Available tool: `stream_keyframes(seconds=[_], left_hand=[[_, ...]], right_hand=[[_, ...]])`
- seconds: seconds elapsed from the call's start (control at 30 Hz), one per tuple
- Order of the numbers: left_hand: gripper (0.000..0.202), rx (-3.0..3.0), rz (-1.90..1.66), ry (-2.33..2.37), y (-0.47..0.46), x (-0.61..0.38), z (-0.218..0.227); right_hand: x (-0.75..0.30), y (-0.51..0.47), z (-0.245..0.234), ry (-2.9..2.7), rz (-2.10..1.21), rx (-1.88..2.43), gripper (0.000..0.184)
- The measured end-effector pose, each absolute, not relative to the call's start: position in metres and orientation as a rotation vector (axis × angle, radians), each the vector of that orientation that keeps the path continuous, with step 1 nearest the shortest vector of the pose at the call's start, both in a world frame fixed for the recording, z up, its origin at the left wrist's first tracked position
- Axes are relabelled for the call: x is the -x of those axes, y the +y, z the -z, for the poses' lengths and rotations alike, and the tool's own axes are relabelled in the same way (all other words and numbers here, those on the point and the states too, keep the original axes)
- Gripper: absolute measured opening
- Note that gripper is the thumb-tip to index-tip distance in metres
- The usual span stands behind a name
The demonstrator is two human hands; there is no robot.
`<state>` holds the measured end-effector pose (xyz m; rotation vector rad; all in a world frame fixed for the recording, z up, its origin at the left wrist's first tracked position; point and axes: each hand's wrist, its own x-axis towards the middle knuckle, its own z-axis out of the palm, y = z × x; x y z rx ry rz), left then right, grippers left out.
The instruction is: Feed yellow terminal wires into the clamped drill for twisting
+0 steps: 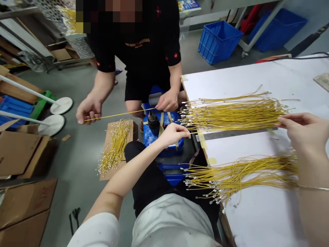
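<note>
A long bundle of yellow crimped wires (231, 115) lies across the far part of the white table (231, 77), and a looser bundle (239, 176) lies on the near part. My left hand (174, 135) reaches over a blue fixture (164, 135), its fingertips at the metal-tipped wire ends; I cannot tell whether it pinches a wire. My right hand (300, 132) rests at the far bundle's right end, fingers apart. Opposite me, a co-worker's hand (89, 111) and other hand (167, 101) hold a single yellow wire (119, 115) stretched between them.
A cardboard sheet (117, 147) with a pile of yellow wires lies on the floor beyond my left arm. Cardboard boxes (23, 154) stand at the left, white-based stands (58, 106) beside them. Blue plastic crates (218, 41) sit on the floor at the back.
</note>
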<state>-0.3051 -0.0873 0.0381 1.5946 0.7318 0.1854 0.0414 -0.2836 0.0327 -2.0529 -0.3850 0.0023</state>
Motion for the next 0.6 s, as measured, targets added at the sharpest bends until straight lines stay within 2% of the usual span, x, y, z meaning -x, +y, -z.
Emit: stream_keyframes(seconds=[0.6], left_hand=[[0.018,-1.636,-0.333,0.944,-0.034,0.426,-0.035]], right_hand=[[0.042,-0.181,-0.027,-0.64,-0.23,1.877,0.01]])
